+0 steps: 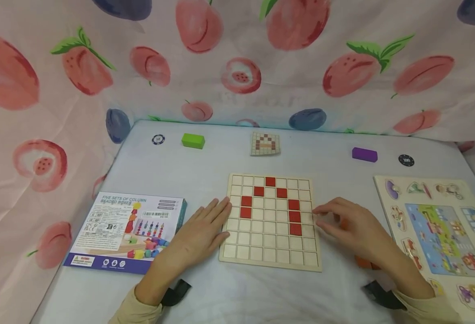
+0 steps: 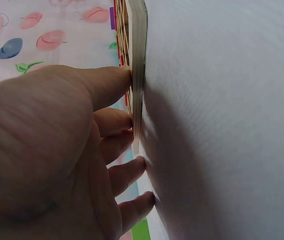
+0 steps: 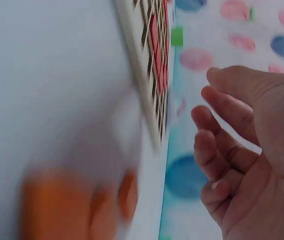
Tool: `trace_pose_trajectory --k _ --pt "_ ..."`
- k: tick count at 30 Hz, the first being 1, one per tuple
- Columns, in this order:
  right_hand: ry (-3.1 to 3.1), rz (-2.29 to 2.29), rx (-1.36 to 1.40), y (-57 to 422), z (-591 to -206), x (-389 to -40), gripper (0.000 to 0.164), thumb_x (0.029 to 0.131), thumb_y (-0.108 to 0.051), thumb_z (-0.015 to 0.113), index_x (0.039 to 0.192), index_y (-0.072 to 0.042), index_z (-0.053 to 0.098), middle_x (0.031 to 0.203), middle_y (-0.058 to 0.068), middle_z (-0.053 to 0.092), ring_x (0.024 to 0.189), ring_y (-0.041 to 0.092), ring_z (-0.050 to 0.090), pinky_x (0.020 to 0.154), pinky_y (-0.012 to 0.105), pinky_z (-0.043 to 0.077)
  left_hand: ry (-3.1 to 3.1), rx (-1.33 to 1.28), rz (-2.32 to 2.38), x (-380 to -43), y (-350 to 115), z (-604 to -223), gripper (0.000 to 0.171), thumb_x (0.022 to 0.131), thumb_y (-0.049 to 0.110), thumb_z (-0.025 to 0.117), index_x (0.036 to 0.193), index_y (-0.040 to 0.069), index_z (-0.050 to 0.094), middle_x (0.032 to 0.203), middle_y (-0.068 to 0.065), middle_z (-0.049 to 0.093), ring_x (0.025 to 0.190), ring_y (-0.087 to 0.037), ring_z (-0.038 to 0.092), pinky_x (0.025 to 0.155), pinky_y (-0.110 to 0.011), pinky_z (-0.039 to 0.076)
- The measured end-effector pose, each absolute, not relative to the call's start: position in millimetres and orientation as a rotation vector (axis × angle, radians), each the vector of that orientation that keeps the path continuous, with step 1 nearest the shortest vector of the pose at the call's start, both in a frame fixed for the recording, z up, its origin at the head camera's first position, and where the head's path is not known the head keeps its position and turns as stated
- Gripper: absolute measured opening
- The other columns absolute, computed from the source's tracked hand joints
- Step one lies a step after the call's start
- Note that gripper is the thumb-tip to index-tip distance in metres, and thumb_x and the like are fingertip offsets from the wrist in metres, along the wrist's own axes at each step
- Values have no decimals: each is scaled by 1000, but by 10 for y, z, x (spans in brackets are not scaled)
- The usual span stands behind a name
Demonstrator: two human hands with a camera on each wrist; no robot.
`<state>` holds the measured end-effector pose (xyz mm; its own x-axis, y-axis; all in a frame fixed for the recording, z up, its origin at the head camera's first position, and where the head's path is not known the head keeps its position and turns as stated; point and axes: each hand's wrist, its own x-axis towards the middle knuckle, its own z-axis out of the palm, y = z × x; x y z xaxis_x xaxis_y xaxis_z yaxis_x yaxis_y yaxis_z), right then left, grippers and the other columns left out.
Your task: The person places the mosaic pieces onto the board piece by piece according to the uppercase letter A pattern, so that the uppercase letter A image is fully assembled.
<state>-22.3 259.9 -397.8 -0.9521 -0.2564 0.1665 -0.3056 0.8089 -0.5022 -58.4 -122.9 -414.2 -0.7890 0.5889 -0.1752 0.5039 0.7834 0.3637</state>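
The gridded wooden board (image 1: 270, 217) lies between the left hand (image 1: 201, 229), fingers extended against its edge, and the empty, loosely curled right hand (image 1: 351, 226), and a nudge from either might shift its red tiles (image 1: 295, 217).

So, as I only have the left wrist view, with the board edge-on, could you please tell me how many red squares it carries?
Observer: The head view shows eight red squares on the gridded board.
Operator: Thank you; what lies just beyond its far edge, please?
Observer: A small card bearing a gridded pattern.
Operator: And what shows at the lower left of the right wrist view?
Observer: Blurred orange pieces on the white tabletop.
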Motion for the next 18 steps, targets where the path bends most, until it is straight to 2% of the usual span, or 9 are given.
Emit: trace_pose_trajectory --k 4,7,11,14,18 --pt "-2925 822 345 2906 -3995 -5 29 89 -18 88 114 -29 79 104 -15 72 85 -1 53 73 11 44 2696 846 428 -583 -1224 -4138 70 110 38 58 168 9 33 179 -7 25 167 -34 24 134 -58 28" --pt "-2940 770 290 3085 -4024 150 30 87 -19 89 112 -31 78 105 -15 72 86 -3 51 72 10 41 2698 844 434 -583 -1223 -4133 70 109 38 59 168 9 33 179 -7 26 167 -34 24 133 -58 28" --pt "-2916 741 308 3280 -4089 335 37 81 -14 93 108 -33 76 103 -17 70 85 -4 49 71 11 40 2699 843 434 -584 -1221 -4132 69 109 38 59 167 9 34 179 -8 26 167 -34 24 133 -58 28" --pt "-2938 728 313 3397 -4130 451 43 77 -14 96 107 -35 74 103 -18 69 87 -6 52 75 6 39 2699 845 425 -583 -1221 -4132 69 110 37 59 167 9 33 179 -8 26 167 -34 24 133 -58 28" --pt "-3050 667 255 3505 -4162 585 46 74 -22 98 107 -40 71 108 -20 68 94 -9 55 85 -2 35 2699 848 427 -573 -1224 -4126 69 110 36 59 167 8 34 179 -9 26 166 -35 25 133 -59 28"
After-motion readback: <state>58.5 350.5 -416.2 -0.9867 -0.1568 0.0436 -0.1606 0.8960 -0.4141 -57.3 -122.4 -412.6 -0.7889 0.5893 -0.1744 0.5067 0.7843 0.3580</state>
